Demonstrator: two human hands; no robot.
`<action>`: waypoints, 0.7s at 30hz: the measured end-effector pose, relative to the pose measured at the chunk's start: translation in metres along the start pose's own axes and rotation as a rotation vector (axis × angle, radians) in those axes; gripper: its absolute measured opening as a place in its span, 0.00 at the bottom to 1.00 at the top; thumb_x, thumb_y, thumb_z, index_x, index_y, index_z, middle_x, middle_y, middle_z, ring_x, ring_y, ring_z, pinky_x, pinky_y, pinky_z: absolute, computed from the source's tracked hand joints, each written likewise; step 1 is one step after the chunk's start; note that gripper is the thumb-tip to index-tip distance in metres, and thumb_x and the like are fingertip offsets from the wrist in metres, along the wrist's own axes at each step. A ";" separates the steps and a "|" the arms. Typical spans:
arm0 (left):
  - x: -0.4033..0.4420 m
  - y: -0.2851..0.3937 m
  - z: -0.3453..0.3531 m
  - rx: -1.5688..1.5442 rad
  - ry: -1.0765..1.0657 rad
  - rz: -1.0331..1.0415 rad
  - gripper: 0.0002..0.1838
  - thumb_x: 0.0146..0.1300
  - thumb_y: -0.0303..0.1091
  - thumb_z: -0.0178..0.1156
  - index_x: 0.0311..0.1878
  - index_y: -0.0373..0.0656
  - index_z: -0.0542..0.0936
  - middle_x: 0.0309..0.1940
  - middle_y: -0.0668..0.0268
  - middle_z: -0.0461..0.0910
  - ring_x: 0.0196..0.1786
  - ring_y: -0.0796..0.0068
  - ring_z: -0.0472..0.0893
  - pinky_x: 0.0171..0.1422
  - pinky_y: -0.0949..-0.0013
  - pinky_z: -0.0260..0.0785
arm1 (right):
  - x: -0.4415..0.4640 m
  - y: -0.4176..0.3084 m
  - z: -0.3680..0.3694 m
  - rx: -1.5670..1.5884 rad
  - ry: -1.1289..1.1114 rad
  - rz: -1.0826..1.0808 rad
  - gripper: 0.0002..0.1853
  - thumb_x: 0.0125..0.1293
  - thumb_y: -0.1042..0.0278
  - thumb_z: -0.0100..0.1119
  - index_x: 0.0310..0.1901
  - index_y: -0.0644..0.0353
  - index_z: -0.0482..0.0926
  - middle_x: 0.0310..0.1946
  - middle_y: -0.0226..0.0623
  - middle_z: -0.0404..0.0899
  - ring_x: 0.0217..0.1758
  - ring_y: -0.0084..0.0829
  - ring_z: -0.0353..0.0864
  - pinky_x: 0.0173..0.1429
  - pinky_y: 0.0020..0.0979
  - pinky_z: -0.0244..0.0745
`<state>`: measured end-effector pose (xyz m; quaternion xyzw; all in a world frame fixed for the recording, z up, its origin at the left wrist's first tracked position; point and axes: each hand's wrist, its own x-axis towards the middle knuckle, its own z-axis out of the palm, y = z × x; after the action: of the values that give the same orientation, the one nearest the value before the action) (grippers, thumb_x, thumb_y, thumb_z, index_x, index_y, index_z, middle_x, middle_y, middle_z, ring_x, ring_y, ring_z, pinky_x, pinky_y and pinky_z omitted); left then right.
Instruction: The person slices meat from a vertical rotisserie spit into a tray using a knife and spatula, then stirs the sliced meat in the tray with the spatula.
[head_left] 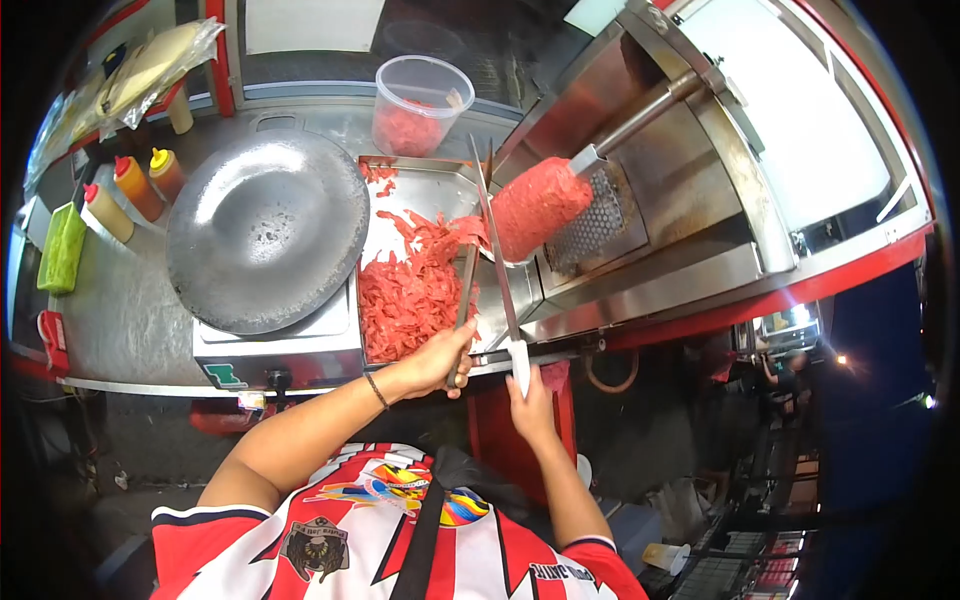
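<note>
My left hand (440,360) is closed around what look like metal tongs (467,285), their far end at a strip of red meat. In my right hand (532,402) is a long knife (502,270), gripped by its white handle. Its blade points away from me, along the left side of a red meat cone (540,207) on a tilted metal spit (645,120). Below the blade, a steel tray (455,182) holds a heap of shaved red meat (410,300). Whether the blade touches the cone I cannot tell.
A dark domed pan (265,230) covers a burner (280,355) left of the tray. Behind stands a clear tub (420,105) with red meat inside. Three sauce bottles (137,188) and a green container (63,248) are far left. The steel grill housing (690,225) surrounds the spit.
</note>
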<state>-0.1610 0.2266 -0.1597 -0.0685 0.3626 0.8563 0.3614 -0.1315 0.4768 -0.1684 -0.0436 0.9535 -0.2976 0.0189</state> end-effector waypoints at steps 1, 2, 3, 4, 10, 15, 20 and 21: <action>-0.002 0.004 -0.001 -0.109 -0.062 -0.030 0.24 0.79 0.65 0.43 0.42 0.53 0.64 0.21 0.74 0.62 0.19 0.81 0.66 0.20 0.69 0.63 | 0.005 -0.001 -0.002 0.006 0.005 -0.007 0.14 0.74 0.61 0.62 0.47 0.63 0.72 0.31 0.59 0.82 0.37 0.61 0.85 0.37 0.51 0.74; -0.005 0.008 -0.004 -0.219 -0.121 -0.058 0.25 0.79 0.66 0.42 0.41 0.53 0.64 0.20 0.75 0.61 0.19 0.82 0.64 0.20 0.71 0.60 | 0.008 0.000 -0.005 0.012 0.008 -0.016 0.15 0.73 0.61 0.63 0.47 0.64 0.72 0.32 0.59 0.83 0.38 0.62 0.85 0.37 0.52 0.74; -0.009 0.012 -0.006 -0.283 -0.166 -0.053 0.26 0.79 0.68 0.41 0.41 0.54 0.65 0.20 0.76 0.60 0.18 0.84 0.61 0.19 0.75 0.54 | -0.001 0.002 -0.012 -0.014 -0.023 0.027 0.15 0.73 0.61 0.63 0.47 0.64 0.72 0.32 0.59 0.83 0.38 0.62 0.85 0.37 0.51 0.75; -0.008 0.014 -0.013 -0.345 -0.235 -0.053 0.26 0.79 0.68 0.41 0.41 0.54 0.66 0.20 0.76 0.60 0.18 0.84 0.60 0.18 0.75 0.53 | -0.023 0.008 -0.025 -0.042 -0.055 0.067 0.15 0.73 0.61 0.63 0.47 0.64 0.72 0.32 0.59 0.83 0.38 0.62 0.85 0.38 0.51 0.75; -0.012 0.011 -0.040 -0.545 -0.442 -0.071 0.27 0.78 0.66 0.43 0.41 0.51 0.68 0.21 0.75 0.59 0.17 0.86 0.58 0.17 0.79 0.49 | -0.107 0.051 -0.106 -0.047 -0.189 0.100 0.16 0.72 0.60 0.63 0.48 0.63 0.74 0.33 0.62 0.82 0.43 0.65 0.83 0.43 0.51 0.76; -0.025 0.015 -0.045 -0.382 -0.271 -0.126 0.26 0.79 0.66 0.42 0.40 0.52 0.68 0.20 0.76 0.59 0.17 0.86 0.57 0.18 0.78 0.49 | -0.091 0.016 -0.151 -0.162 -0.215 0.206 0.15 0.70 0.60 0.65 0.44 0.65 0.75 0.28 0.57 0.81 0.35 0.60 0.83 0.39 0.46 0.75; -0.047 -0.006 -0.039 -0.137 -0.079 -0.147 0.25 0.78 0.67 0.44 0.42 0.54 0.65 0.20 0.75 0.59 0.17 0.84 0.57 0.20 0.75 0.49 | -0.100 0.010 -0.172 -0.062 -0.132 0.099 0.14 0.69 0.63 0.65 0.44 0.65 0.76 0.21 0.39 0.75 0.25 0.27 0.74 0.32 0.34 0.70; -0.052 -0.014 -0.032 -0.096 -0.021 -0.143 0.24 0.78 0.66 0.44 0.44 0.54 0.65 0.21 0.74 0.61 0.17 0.81 0.59 0.20 0.74 0.52 | -0.090 0.000 -0.158 -0.031 -0.100 0.092 0.13 0.70 0.65 0.64 0.45 0.66 0.76 0.23 0.35 0.75 0.26 0.24 0.72 0.32 0.34 0.70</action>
<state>-0.1181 0.1821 -0.1708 -0.1026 0.3117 0.8453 0.4216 -0.0515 0.5745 -0.0373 -0.0149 0.9569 -0.2788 0.0793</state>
